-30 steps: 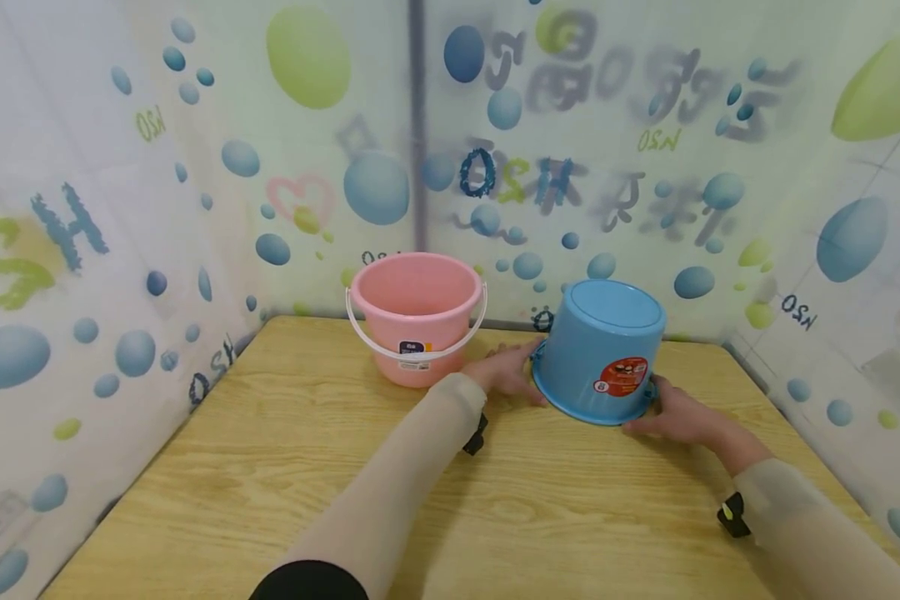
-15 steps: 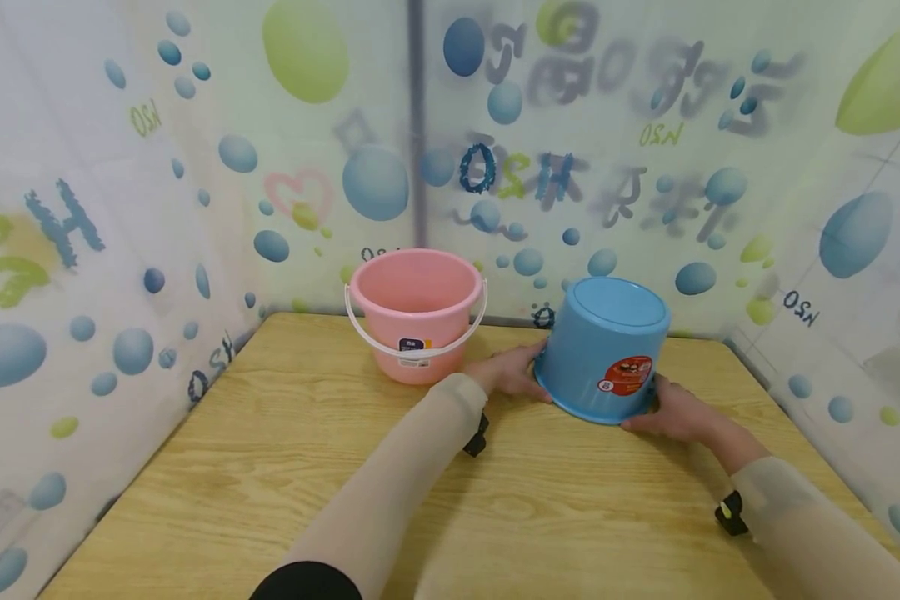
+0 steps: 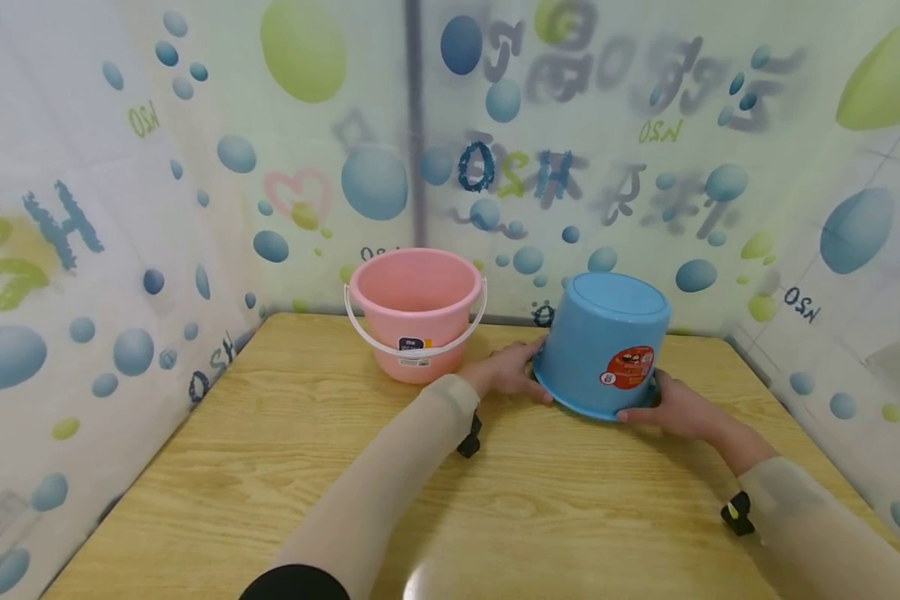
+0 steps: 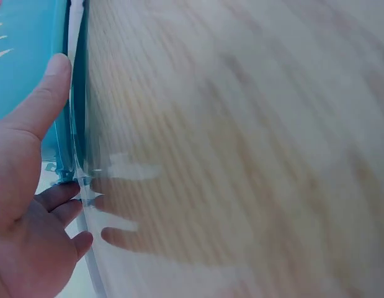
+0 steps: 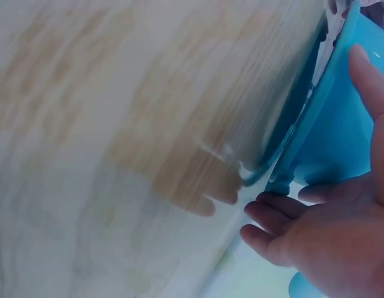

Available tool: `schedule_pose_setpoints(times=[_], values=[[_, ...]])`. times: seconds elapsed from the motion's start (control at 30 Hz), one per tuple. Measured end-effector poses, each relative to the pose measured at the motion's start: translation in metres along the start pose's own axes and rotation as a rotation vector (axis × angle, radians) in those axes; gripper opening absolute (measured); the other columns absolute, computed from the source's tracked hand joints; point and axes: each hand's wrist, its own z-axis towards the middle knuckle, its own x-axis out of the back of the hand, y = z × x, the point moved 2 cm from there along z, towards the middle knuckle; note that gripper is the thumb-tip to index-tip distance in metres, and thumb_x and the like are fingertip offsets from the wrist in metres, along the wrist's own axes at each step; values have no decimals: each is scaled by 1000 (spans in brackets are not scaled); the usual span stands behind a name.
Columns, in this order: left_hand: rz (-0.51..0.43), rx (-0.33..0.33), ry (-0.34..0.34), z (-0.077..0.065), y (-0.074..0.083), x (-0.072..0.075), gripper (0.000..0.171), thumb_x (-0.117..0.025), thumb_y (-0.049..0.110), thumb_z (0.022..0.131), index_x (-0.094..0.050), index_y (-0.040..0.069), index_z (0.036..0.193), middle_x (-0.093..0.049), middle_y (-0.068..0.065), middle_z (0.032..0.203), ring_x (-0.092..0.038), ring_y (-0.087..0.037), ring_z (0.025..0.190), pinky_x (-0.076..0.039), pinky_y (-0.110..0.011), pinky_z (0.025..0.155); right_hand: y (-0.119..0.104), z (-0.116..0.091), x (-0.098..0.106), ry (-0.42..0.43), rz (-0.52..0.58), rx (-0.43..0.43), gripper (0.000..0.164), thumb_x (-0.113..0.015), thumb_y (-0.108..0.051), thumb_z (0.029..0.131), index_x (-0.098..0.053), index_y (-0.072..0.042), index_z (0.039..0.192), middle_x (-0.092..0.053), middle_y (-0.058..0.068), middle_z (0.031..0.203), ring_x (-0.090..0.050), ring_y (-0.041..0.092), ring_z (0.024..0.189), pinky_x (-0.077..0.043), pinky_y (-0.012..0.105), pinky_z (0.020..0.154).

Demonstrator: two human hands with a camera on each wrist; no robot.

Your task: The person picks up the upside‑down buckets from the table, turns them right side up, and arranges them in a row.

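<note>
A blue bucket [image 3: 581, 354] stands upside down at the right rear of the table, leaning slightly, its base up and a red oval label facing me. My left hand [image 3: 512, 371] holds its left side low at the rim, the thumb along the rim in the left wrist view. On the other side my right hand [image 3: 675, 404] grips the rim. The right wrist view shows that thumb on the wall and fingers [image 5: 272, 214] by the rim. Left of it, a pink bucket [image 3: 381, 329] stands upright, its white handle [image 3: 367, 340] hanging in front.
The wood-grain table [image 3: 285, 467] reaches back to a patterned curtain [image 3: 300, 167] with blue and green dots, which also closes off both sides. Black wrist devices sit on both sleeves. The pink bucket stands close to my left hand.
The blue bucket has shifted a little, and its label has turned slightly to the right. Both hands have stayed at its rim. The pink bucket has not moved.
</note>
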Motion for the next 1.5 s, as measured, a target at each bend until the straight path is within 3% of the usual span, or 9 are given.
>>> schedule_pose_setpoints(times=[0.23,0.5,0.67,0.73,0.97,1.1,1.33,1.4,1.5], values=[[-67,-33,8,-7,-7,-2,119,-81,61,95,-4,27,179,-25,-15,183,-26,-33,169,-25,-56,138,-4,-6,2,27,-8,10,126,-80,-53,99,-3,20,166,-26,48,168,-33,70,152,-39,80,118],[-309,-171,40,-24,-10,3,110,-78,50,102,-5,23,179,-18,-5,185,-27,-31,169,-35,-50,134,-15,-17,4,69,20,36,115,-70,-52,106,-1,14,170,-22,46,171,-27,70,154,-35,83,118],[-336,-164,76,-37,-7,8,103,-72,58,104,-8,28,179,-19,-3,185,-28,-29,169,-38,-52,132,-19,-21,3,93,50,53,106,-61,-54,111,-2,10,172,-17,44,173,-24,70,156,-31,83,120],[-332,-170,93,-40,-5,10,101,-69,60,105,-9,27,179,-19,-2,185,-24,-27,170,-33,-52,135,-20,-23,3,105,72,66,102,-58,-53,113,-2,9,172,-16,44,174,-23,70,156,-30,84,120],[-393,-233,133,-47,1,12,94,-64,49,111,-6,17,178,-18,-9,185,-26,-32,169,-31,-53,136,-29,-29,2,151,149,106,92,-51,-48,116,-2,5,174,-16,41,176,-22,70,157,-31,85,119],[-432,-227,162,-53,3,14,92,-64,48,111,-8,21,178,-17,-12,185,-31,-37,167,-33,-53,135,-33,-30,1,166,184,112,89,-48,-47,117,-2,3,174,-15,40,177,-18,69,159,-29,87,118],[-491,-202,211,-67,8,20,92,-66,53,109,-14,21,178,-14,-14,185,-25,-33,170,-38,-58,131,-42,-33,3,229,267,181,81,-48,-37,119,-5,2,175,-18,38,177,-18,66,161,-26,88,118],[-503,-201,232,-70,10,22,91,-66,53,109,-15,23,178,-13,-13,185,-24,-33,170,-35,-57,133,-45,-34,4,252,272,211,78,-47,-34,119,-7,2,175,-22,36,176,-25,61,160,-40,68,125],[-536,-216,262,-74,14,25,89,-68,47,109,-17,22,178,-14,-10,186,-25,-35,170,-33,-58,134,-52,-36,5,281,280,253,74,-46,-30,120,-9,1,175,-31,34,174,-42,55,151,-56,29,110]])
